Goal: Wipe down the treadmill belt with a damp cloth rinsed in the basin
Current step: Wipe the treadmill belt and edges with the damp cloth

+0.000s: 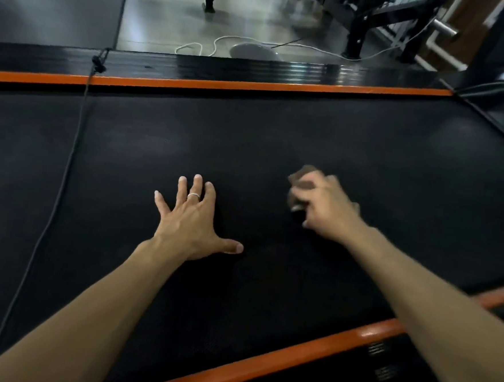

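Brown cloth [300, 179], crumpled into a small wad, is clenched in the right hand [324, 207]; the fingers curl tightly round it and press it down on the treadmill belt [278, 139], a little right of the middle; this hand is blurred, so I judge that a wiping stroke is in progress. Just left of it the left hand [192, 219] lies flat on the belt with the fingers spread and straight, grasping nothing; it wears a ring [193, 195] and seems to serve as support.

Outward, the black belt fills most of the view between two orange side strips [222, 85]; a thin dark cord [68, 160] lies across its left part. Beyond the far rail, on the floor, stands a pale round basin [251, 52], near a white cable [201, 45], well apart from the hands.

Faint lighter patches show on the far part of the belt; whether they are damp traces or reflections I cannot tell; so the wiping looks under way, and how much remains is not clear.

No brand, label or readable writing can be seen.
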Demonstrator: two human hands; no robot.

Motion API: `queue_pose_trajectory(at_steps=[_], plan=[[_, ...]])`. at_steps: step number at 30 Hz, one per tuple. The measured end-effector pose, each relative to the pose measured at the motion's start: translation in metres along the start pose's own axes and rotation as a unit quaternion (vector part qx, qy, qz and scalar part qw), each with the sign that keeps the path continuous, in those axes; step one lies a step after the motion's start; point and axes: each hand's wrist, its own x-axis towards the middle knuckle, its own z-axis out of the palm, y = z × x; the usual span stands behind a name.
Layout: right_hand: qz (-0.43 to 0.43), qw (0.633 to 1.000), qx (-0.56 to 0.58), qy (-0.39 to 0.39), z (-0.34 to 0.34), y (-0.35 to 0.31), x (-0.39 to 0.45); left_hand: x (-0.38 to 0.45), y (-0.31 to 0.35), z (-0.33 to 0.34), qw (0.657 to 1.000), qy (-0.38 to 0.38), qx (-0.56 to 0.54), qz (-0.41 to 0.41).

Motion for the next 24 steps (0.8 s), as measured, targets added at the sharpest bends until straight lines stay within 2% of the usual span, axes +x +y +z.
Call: queue_pose_trajectory(at_steps=[3, 6, 8, 9, 11, 12, 13, 15, 17, 18, 19, 21, 23, 24], plan=[[-0.099, 0.994, 0.054, -0.012, 0.010, -0.026, -0.055, 0.002, 0.020, -0.001, 0.998, 0.001, -0.031, 0.054], [-0.103, 0.994, 0.032, -0.003, -0.009, 0.012, -0.104, 0.005, 0.038, 0.002, 0.995, -0.015, -0.020, 0.093], [-0.021, 0.999, -0.009, 0.034, -0.019, 0.069, -0.109, 0.006, 0.047, 0.006, 0.995, -0.021, -0.004, 0.101], [0.060, 0.998, -0.005, 0.036, -0.023, 0.093, -0.105, 0.005, 0.051, 0.008, 0.994, -0.023, 0.002, 0.105], [0.235, 0.970, 0.037, 0.049, -0.024, 0.102, -0.085, 0.005, 0.060, 0.011, 0.993, -0.028, 0.007, 0.113], [0.270, 0.960, 0.046, 0.057, -0.020, 0.087, -0.070, 0.006, 0.064, 0.013, 0.993, -0.029, 0.009, 0.112], [0.256, 0.964, 0.051, 0.060, -0.017, 0.065, -0.057, 0.008, 0.068, 0.014, 0.993, -0.028, 0.012, 0.110], [0.119, 0.987, 0.085, 0.060, -0.005, 0.022, -0.045, 0.016, 0.078, 0.017, 0.993, -0.023, 0.020, 0.114], [0.007, 0.996, 0.090, 0.011, 0.000, 0.002, -0.057, 0.023, 0.086, 0.017, 0.992, -0.020, 0.027, 0.124], [-0.013, 0.996, 0.086, 0.000, -0.006, 0.006, -0.070, 0.025, 0.090, 0.016, 0.991, -0.022, 0.027, 0.131], [-0.018, 0.996, 0.087, 0.005, -0.011, 0.016, -0.083, 0.028, 0.094, 0.015, 0.990, -0.024, 0.023, 0.138], [0.027, 0.996, 0.085, 0.019, -0.027, 0.046, -0.103, 0.032, 0.100, 0.014, 0.989, -0.029, 0.009, 0.147], [0.112, 0.990, 0.068, 0.042, -0.034, 0.094, -0.108, 0.036, 0.109, 0.016, 0.987, -0.036, 0.001, 0.155], [0.181, 0.982, 0.044, 0.042, -0.034, 0.120, -0.102, 0.037, 0.115, 0.018, 0.986, -0.037, 0.002, 0.161]])
